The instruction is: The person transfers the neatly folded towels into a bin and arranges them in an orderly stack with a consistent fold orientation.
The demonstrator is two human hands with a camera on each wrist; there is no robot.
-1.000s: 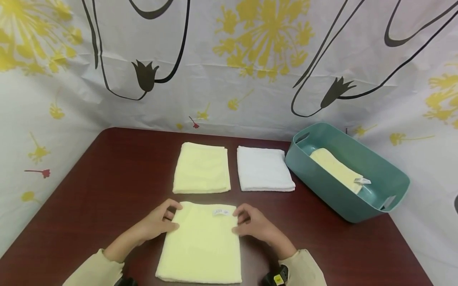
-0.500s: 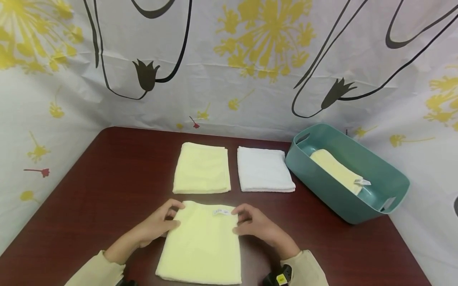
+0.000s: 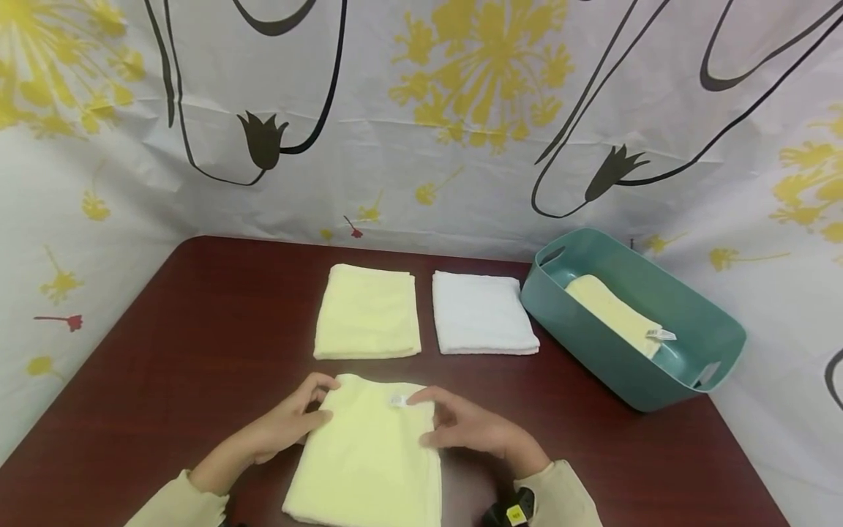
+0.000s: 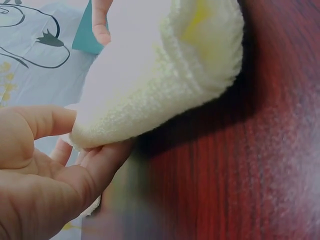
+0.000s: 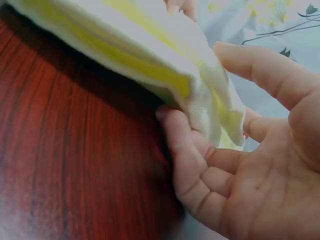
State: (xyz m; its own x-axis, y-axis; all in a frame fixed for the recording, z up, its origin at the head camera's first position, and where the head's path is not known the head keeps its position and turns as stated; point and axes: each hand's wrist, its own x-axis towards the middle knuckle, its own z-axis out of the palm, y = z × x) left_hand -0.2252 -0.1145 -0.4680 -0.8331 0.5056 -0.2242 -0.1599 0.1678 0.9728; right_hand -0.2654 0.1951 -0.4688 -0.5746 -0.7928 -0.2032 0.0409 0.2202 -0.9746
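Observation:
A folded pale yellow towel (image 3: 369,461) lies nearest me on the table, with a small white label (image 3: 398,401) by its far edge. My left hand (image 3: 283,424) pinches the towel's left edge, fingers under it and thumb on top, as the left wrist view shows. On the other side my right hand (image 3: 470,428) holds the right edge; its index fingertip reaches beside the label. In the right wrist view the towel's layers (image 5: 150,55) stand slightly apart, with curled fingers (image 5: 187,160) beneath and the thumb above.
Farther back lie another folded yellow towel (image 3: 369,313) and a folded white towel (image 3: 486,315). At the right stands a teal basket (image 3: 593,351) with a yellow towel (image 3: 612,311) inside. A patterned curtain (image 3: 395,132) hangs behind the dark red table (image 3: 217,329).
My right hand has moved a little left over the towel, shifting its upper right edge inward and partly covering the label. The left hand stays at the left edge.

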